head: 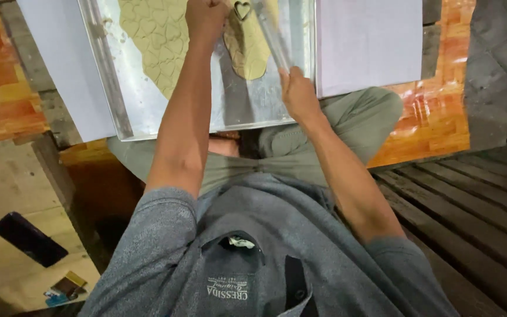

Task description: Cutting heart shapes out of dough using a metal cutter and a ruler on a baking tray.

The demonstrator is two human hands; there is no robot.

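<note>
At top centre, our left hand (206, 17) fists on the dough (156, 41); our right hand (297, 94) grips a clear rolling pin (271, 35).

We see warm, fairly even light, dimmer at lower left. Glare sits on the metal tray (239, 111) and on the glossy orange floor (435, 111) at right. Soft shadow falls under the arms. Wide-angle bending shows at the edges. The left hand (206, 17) looks slightly blurred; the shirt is sharp.
</note>
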